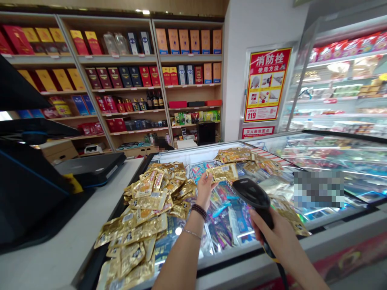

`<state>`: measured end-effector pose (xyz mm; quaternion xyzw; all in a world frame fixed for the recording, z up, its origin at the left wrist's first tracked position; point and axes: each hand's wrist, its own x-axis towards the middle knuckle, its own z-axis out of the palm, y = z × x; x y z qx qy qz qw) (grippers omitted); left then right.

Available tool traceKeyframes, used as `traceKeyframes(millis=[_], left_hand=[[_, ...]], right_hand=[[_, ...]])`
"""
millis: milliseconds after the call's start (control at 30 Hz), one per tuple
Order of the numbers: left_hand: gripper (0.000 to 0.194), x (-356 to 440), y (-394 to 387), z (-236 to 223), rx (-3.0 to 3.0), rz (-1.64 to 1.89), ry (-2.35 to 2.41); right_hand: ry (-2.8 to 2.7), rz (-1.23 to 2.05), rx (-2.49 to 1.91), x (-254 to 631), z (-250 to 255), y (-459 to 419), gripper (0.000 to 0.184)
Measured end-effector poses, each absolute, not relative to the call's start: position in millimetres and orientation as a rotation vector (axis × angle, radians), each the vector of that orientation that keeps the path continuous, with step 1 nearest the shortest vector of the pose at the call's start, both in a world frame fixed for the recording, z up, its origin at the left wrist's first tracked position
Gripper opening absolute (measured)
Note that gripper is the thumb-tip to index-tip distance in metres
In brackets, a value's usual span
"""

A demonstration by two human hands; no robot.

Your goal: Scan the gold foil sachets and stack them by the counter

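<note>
My left hand (204, 189) is raised over the freezer lid, its fingers closed on a gold foil packet (222, 173). My right hand (273, 235) grips a black handheld barcode scanner (252, 195), its head pointing up toward that packet. A big pile of gold packets (145, 213) lies on the freezer glass to the left. A second, smaller pile of gold packets (242, 155) lies farther back on the right. A beaded bracelet sits on my left wrist.
The chest freezer (332, 237) has a sliding glass lid with frozen goods under it. A white counter (60, 249) at the left holds a black till screen (27, 193). Shelves of boxed goods (121, 76) line the back wall. An open chiller (344, 84) stands at the right.
</note>
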<state>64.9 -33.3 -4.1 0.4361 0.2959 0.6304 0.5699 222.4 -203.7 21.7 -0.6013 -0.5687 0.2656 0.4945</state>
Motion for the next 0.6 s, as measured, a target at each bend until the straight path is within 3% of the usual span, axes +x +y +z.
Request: traceKeyframes(millis=[600], left_hand=[[0.047, 62, -32, -6, 0.961, 1.515, 0.732]], right_hand=[[-1.292, 0.662, -1.451, 205, 34, -206, 0.043]])
